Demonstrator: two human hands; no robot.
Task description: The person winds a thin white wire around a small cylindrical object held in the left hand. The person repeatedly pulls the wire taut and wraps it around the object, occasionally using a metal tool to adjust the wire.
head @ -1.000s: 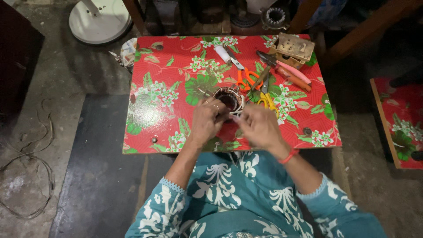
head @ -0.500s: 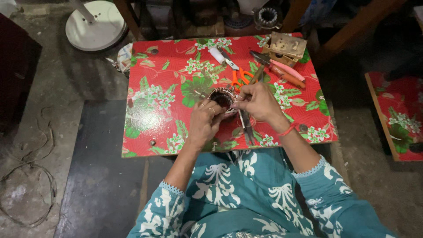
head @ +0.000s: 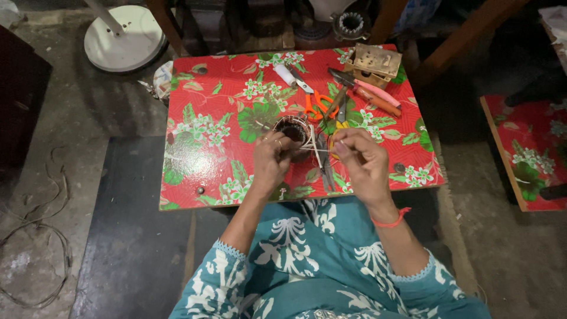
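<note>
1. A person in a teal patterned garment works at a low tabletop [head: 201, 147] covered in red floral oilcloth, seen from above.
2. One round wound coil [head: 293, 129], ringed with thin wire, stands on the tabletop just ahead of the left hand [head: 270, 160], whose fingers curl against its near side.
3. The right hand [head: 361, 160], just right of the coil, has thumb and forefinger pinched narrow on one thin wire strand [head: 318, 150] that runs across to the coil.
4. One pair of orange-handled scissors [head: 317, 105] lies beyond the coil; one pair of pink-handled pliers [head: 369, 94] lies further right.
5. One brass-coloured metal block [head: 373, 62] sits at the far right corner, one small white roll [head: 286, 74] near the far edge.
6. One white round fan base [head: 124, 41] rests on the floor, upper left.
</note>
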